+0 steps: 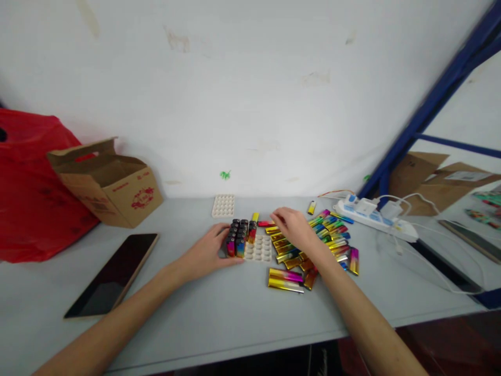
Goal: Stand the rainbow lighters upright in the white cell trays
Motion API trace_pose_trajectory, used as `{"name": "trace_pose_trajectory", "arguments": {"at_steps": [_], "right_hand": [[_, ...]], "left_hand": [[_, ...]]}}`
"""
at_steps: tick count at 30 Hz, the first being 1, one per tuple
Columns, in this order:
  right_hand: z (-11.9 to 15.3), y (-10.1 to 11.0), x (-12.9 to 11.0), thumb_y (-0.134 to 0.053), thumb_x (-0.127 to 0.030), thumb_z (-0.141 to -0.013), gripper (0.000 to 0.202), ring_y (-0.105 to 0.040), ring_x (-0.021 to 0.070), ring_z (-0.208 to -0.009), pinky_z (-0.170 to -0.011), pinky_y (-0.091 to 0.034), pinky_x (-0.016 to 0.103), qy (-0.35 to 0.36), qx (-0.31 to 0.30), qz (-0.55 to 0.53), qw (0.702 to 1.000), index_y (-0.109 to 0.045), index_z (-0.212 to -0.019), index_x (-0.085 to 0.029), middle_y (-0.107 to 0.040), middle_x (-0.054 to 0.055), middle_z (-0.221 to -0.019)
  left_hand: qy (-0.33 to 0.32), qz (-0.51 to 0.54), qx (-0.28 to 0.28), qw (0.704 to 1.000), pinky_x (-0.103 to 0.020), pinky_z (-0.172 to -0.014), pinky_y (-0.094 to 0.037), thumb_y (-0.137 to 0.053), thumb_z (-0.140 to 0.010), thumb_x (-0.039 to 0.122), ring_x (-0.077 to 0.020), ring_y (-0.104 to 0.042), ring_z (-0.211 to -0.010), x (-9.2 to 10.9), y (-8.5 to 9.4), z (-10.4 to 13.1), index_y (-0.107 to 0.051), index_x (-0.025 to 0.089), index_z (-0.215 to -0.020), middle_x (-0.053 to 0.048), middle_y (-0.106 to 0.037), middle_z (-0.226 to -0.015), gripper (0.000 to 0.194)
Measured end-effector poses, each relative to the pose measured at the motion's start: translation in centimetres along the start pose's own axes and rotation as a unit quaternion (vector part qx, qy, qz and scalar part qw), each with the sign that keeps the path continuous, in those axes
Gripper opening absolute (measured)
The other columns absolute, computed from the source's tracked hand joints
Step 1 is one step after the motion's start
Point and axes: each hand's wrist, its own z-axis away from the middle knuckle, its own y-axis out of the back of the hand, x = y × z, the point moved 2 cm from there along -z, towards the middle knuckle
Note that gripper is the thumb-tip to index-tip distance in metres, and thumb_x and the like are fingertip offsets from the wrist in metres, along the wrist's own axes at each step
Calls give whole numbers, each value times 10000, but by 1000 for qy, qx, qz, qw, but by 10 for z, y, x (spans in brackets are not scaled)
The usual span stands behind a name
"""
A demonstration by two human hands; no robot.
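Black-topped lighters [240, 239] with shiny coloured bodies stand upright in rows on the left part of a white tray with round hollows [259, 248]. My left hand [205, 253] curves around the tray's left side, thumb along the front edge and fingers by the back rows. Over the left side of a loose pile of metallic lighters [291, 256] is my right hand [293, 224], its fingers bent and close together, pointing left. Whatever is between its fingertips is hidden. A red lighter [266, 223] lies just left of those fingertips.
A second white tray [223, 206] lies near the wall. At left are a dark-screened tablet [113, 274], an open cardboard box [117, 188] and a red bag [35, 193]. A power strip [376, 216] with cables lies at right, by a blue metal frame [422, 115].
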Motion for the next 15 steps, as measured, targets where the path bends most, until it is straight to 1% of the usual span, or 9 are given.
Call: {"name": "trace_pose_trajectory", "arguments": {"at_steps": [2,4,6,8,10,13,15], "right_hand": [[-1,2,17,-750,-226,-1268,173,-831,338,-1204,-1112,-614,420,-18,15,31,999,-922,-1277,-210,-903,179,-1284],[-2,1,28,-814,-218,-1229,179,-819,364,-1307,-1216,-622,473,-12,3,42,999,-939,-1356,-201,-891,198,-1377],[-3,-3,31,-839,-256,-1232,205,-811,367,-1348,-1262,-624,505,7,-20,40,999,-952,-1397,-212,-886,194,-1419],[-5,-9,29,-833,-293,-1251,211,-803,363,-1365,-1266,-628,521,17,-42,46,998,-963,-1403,-227,-879,190,-1467],[-8,-15,24,-813,-323,-1272,201,-792,364,-1377,-1243,-633,526,8,-63,64,996,-977,-1352,-240,-869,190,-1491],[-12,-21,14,-831,-346,-1268,171,-778,366,-1370,-1198,-631,509,-15,-80,81,993,-970,-1270,-247,-860,188,-1444],[-13,-21,8,-882,-311,-1233,96,-776,358,-1351,-1181,-623,482,-17,-76,80,994,-938,-1259,-238,-857,183,-1407]], "left_hand": [[6,0,-5,1000,-690,-1500,-577,-1074,-949,616,-489,-750,-1659,-1,0,0,-841,301,-1633,-191,-794,-1725,788],[7,1,-8,1000,-702,-1501,-572,-1069,-948,614,-490,-748,-1663,-2,0,0,-837,305,-1645,-192,-791,-1733,797],[5,2,-7,1000,-721,-1499,-568,-1069,-948,608,-493,-745,-1666,-3,1,0,-834,309,-1654,-195,-789,-1737,802],[2,0,-5,1000,-738,-1498,-565,-1067,-951,602,-497,-742,-1668,-2,1,0,-834,313,-1659,-198,-788,-1738,799],[2,-3,-5,1000,-742,-1496,-565,-1066,-954,601,-500,-741,-1670,-1,2,0,-833,310,-1657,-201,-784,-1741,796],[4,-6,-7,1000,-713,-1501,-565,-1055,-968,595,-501,-745,-1666,1,3,1,-834,284,-1646,-199,-783,-1739,777],[4,-4,-8,1000,-694,-1504,-563,-1043,-979,590,-499,-750,-1658,1,3,0,-842,282,-1628,-184,-791,-1723,745]]}}
